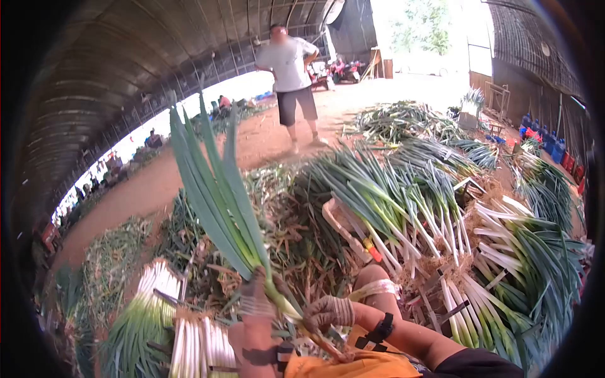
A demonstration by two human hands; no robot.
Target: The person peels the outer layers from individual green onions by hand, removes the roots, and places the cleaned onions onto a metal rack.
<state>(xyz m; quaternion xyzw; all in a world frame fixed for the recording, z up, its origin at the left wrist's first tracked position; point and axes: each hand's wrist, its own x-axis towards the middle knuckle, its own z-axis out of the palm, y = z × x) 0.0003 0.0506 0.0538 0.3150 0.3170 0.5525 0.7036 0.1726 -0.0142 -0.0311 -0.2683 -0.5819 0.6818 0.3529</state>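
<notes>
A large leek (217, 195) with wide green leaves stands tilted in front of me, its pale root end pointing down toward my lap. My left hand (257, 293), gloved and blurred, is wrapped round it where the leaves meet the stem. Lower down, my right hand (329, 313) in a grey glove is closed at the leek's pale lower stem; its fingertips are partly hidden. Trimmed white-stemmed leeks (157, 286) lie at the lower left. More leeks (391, 201) are heaped at the right, with roots toward me.
A person (292, 75) in a white shirt and dark shorts stands ahead on the dirt floor (252, 140). Leaf scraps (302, 252) cover the ground before me. Further leek piles (542, 252) lie right, with blue containers (558, 150) behind. Distant people sit at far left.
</notes>
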